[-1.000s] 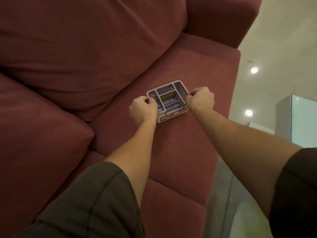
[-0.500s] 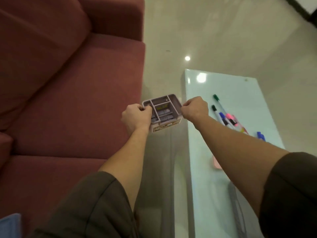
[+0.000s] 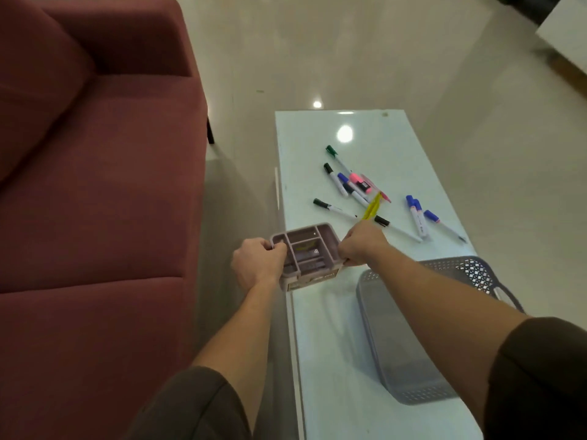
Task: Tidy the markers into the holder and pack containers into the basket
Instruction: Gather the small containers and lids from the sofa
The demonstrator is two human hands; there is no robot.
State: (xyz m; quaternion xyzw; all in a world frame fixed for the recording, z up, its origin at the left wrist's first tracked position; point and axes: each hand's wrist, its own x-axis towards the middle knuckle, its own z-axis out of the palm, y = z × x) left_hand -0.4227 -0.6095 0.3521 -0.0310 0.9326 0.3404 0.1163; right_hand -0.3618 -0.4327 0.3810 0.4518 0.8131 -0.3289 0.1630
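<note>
Mauve plastic, the compartmented marker holder [image 3: 309,252] hangs over the glass worktop's [image 3: 330,344] left edge, its opposite end walls pinched by the left hand [image 3: 257,265] and right hand [image 3: 362,244]. It looks light, rigid and probably slick, so rim grips suit it. Loose markers [image 3: 355,192] lie beyond.

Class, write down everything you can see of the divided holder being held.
The holder is a mauve, plastic-looking rectangular tray, divided into several open-topped compartments, with a label on its near side. It is roughly level at the table's sofa-side edge. The left hand grips one short end, the right hand the other.
</note>
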